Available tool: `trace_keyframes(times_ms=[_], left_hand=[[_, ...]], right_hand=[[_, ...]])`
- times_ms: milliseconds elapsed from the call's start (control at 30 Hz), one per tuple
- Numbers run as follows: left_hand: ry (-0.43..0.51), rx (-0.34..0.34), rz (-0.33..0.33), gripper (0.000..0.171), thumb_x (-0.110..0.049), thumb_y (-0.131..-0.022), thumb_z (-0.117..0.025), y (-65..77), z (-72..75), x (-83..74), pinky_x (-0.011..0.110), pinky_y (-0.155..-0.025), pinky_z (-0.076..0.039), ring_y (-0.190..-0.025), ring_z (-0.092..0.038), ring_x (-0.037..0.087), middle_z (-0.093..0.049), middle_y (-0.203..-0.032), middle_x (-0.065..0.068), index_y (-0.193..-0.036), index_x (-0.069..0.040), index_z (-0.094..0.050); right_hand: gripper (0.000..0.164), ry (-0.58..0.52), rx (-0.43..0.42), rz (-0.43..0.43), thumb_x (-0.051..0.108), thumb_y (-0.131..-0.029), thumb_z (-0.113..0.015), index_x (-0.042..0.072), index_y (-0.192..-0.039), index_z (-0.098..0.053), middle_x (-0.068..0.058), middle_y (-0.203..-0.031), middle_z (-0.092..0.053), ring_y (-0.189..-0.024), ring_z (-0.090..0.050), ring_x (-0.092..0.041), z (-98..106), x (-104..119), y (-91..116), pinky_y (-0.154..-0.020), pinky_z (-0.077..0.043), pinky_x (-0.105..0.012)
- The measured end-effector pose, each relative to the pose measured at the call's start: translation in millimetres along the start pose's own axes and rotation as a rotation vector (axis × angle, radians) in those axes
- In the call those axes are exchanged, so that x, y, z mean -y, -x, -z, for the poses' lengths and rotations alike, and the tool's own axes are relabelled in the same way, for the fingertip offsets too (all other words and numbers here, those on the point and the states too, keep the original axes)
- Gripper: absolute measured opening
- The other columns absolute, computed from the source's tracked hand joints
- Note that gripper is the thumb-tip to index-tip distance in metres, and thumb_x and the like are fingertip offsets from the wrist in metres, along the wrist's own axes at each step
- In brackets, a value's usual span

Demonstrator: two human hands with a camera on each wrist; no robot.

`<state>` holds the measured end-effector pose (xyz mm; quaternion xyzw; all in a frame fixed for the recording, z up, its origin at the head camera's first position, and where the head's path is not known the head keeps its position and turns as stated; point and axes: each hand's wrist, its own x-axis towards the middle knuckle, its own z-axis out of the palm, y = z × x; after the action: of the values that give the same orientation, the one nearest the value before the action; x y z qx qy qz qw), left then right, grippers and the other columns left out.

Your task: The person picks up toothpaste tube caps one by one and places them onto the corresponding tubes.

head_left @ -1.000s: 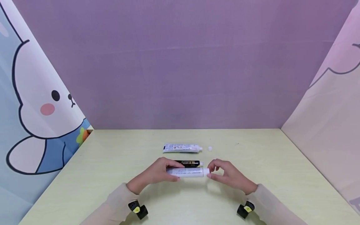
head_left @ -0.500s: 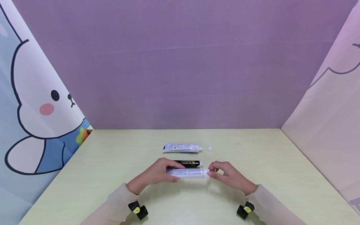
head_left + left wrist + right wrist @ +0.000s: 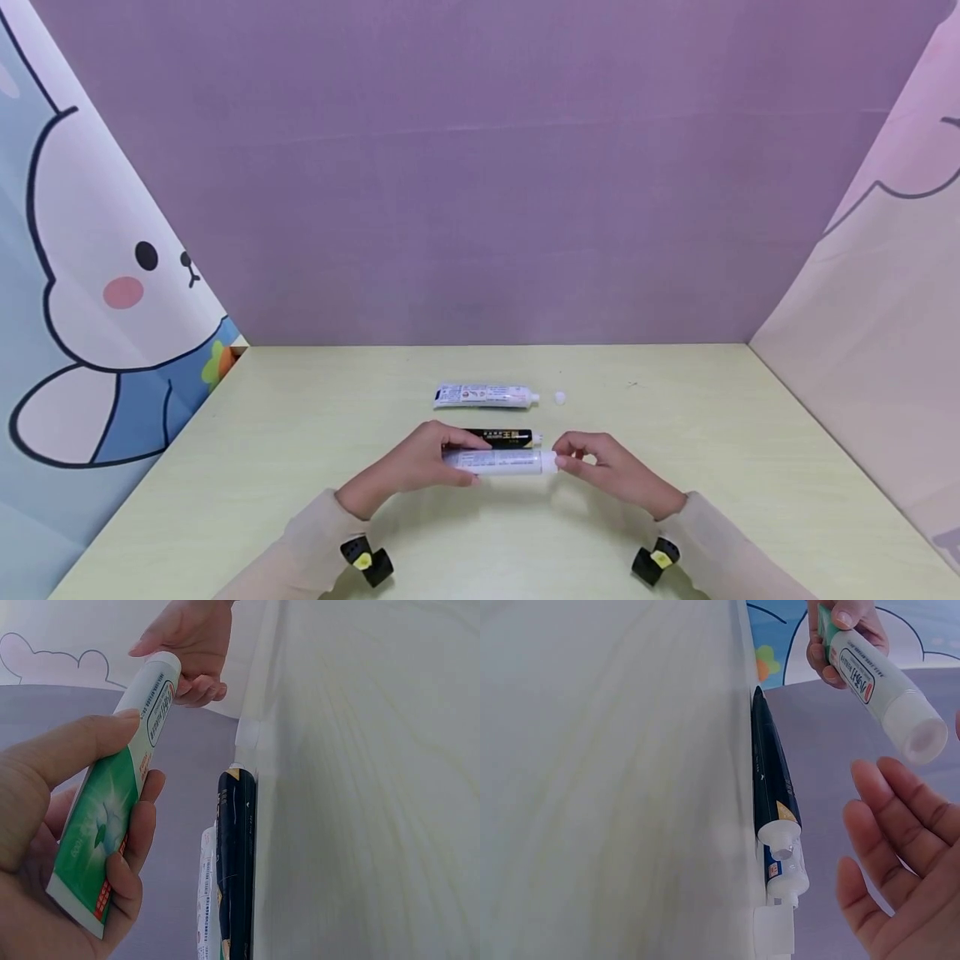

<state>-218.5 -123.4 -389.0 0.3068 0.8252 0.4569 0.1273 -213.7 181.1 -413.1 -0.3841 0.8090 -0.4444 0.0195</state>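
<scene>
Tube [image 3: 498,462] runs crosswise over the worktop [image 3: 300,417] in the head view, gripped by your left hand [image 3: 427,457], its cap [image 3: 549,462] toward your right hand [image 3: 609,468]. Left wrist: your thumb and fingers clasp its green part [image 3: 97,814]. Right wrist: your relaxed fingers [image 3: 900,814] sit beside the cap, not gripping.

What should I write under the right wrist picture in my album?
The left hand grips a green-and-white tube; the open right hand is near its white cap.
</scene>
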Motion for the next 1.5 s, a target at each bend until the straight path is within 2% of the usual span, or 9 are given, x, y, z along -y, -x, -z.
trace_keyframes(times_ms=[67, 233, 367, 633, 800, 900, 1100, 1333, 1500], left_hand=[[0.002, 0.001, 0.001, 0.037, -0.010, -0.072, -0.080, 0.0, -0.2, 0.4, 0.021, -0.064, -0.047, -0.074, -0.056, 0.006, -0.069, -0.103, 0.006, -0.108, -0.008, -0.071], [-0.011, 0.004, -0.001, 0.037, -0.010, -0.073, -0.080, -0.4, -0.3, 0.5, 0.021, -0.064, -0.047, -0.074, -0.056, 0.006, -0.069, -0.103, 0.006, -0.108, -0.008, -0.071], [-0.020, 0.007, 0.003, 0.037, -0.010, -0.073, -0.080, -0.7, -0.7, 1.2, 0.021, -0.065, -0.047, -0.076, -0.056, 0.006, -0.069, -0.104, 0.005, -0.108, -0.008, -0.071], [-0.024, 0.005, 0.008, 0.036, -0.011, -0.073, -0.080, -1.0, -1.3, 2.5, 0.021, -0.065, -0.047, -0.076, -0.056, 0.006, -0.069, -0.103, 0.004, -0.108, -0.008, -0.071], [-0.025, 0.009, 0.006, 0.036, -0.011, -0.073, -0.080, -1.5, -1.4, 3.1, 0.021, -0.067, -0.047, -0.078, -0.056, 0.006, -0.069, -0.104, 0.004, -0.108, -0.008, -0.071], [-0.024, 0.010, 0.006, 0.036, -0.011, -0.073, -0.080, -1.7, -1.4, 3.1, 0.022, -0.068, -0.046, -0.078, -0.056, 0.007, -0.069, -0.104, 0.004, -0.108, -0.009, -0.071], [-0.012, 0.009, 0.004, 0.037, -0.012, -0.073, -0.080, -2.0, -0.8, 3.1, 0.021, -0.066, -0.047, -0.077, -0.056, 0.006, -0.069, -0.103, 0.005, -0.108, -0.008, -0.071], [-0.021, 0.004, -0.008, 0.038, -0.012, -0.073, -0.080, -3.8, -0.3, 5.0, 0.021, -0.067, -0.047, -0.077, -0.057, 0.006, -0.069, -0.104, 0.005, -0.109, -0.009, -0.071], [-0.032, 0.004, 0.000, 0.038, -0.013, -0.073, -0.080, -4.7, -0.4, 5.2, 0.022, -0.069, -0.047, -0.079, -0.057, 0.007, -0.069, -0.106, 0.004, -0.109, -0.010, -0.071]], right_hand=[[0.009, -0.002, -0.014, -0.005, 0.012, -0.092, -0.059, 0.015, -0.101, -0.062, 0.002, -0.093, -0.064, -0.082, -0.055, -0.009, -0.6, -0.8, 0.0, -0.072, -0.046, -0.028], [0.030, -0.009, -0.051, -0.055, 0.018, -0.082, -0.074, 0.013, -0.107, -0.058, 0.004, -0.102, -0.061, -0.092, -0.056, -0.014, -1.9, 2.9, -1.6, -0.078, -0.047, -0.028], [0.036, -0.013, -0.062, -0.062, 0.019, -0.078, -0.078, 0.013, -0.107, -0.057, 0.004, -0.102, -0.060, -0.092, -0.056, -0.016, -2.7, 5.0, -2.0, -0.079, -0.047, -0.029], [0.036, 0.007, -0.094, 0.017, 0.007, -0.075, -0.079, 0.014, -0.103, -0.057, 0.003, -0.097, -0.059, -0.088, -0.056, -0.022, -6.1, 1.8, -1.8, -0.077, -0.047, -0.033], [0.036, 0.032, -0.115, 0.066, -0.001, -0.072, -0.078, 0.006, -0.100, -0.057, -0.004, -0.094, -0.060, -0.085, -0.054, -0.025, -7.1, 0.0, -1.5, -0.073, -0.047, -0.034], [0.035, 0.043, -0.125, 0.088, 0.000, -0.072, -0.078, 0.007, -0.099, -0.057, -0.004, -0.093, -0.060, -0.084, -0.054, -0.025, -7.2, -0.3, -1.5, -0.073, -0.047, -0.034], [0.033, 0.039, -0.135, 0.094, 0.010, -0.076, -0.078, 0.017, -0.101, -0.058, 0.005, -0.095, -0.060, -0.085, -0.055, -0.020, -7.2, -1.1, -1.3, -0.074, -0.047, -0.032], [0.032, 0.048, -0.161, 0.147, 0.008, -0.075, -0.078, 0.015, -0.100, -0.060, 0.006, -0.094, -0.062, -0.083, -0.056, -0.022, -5.2, -3.6, -2.5, -0.073, -0.047, -0.032], [0.029, 0.056, -0.154, 0.125, 0.010, -0.077, -0.077, 0.016, -0.100, -0.060, 0.005, -0.093, -0.063, -0.083, -0.056, -0.020, -4.5, -4.8, -2.2, -0.074, -0.046, -0.032]])
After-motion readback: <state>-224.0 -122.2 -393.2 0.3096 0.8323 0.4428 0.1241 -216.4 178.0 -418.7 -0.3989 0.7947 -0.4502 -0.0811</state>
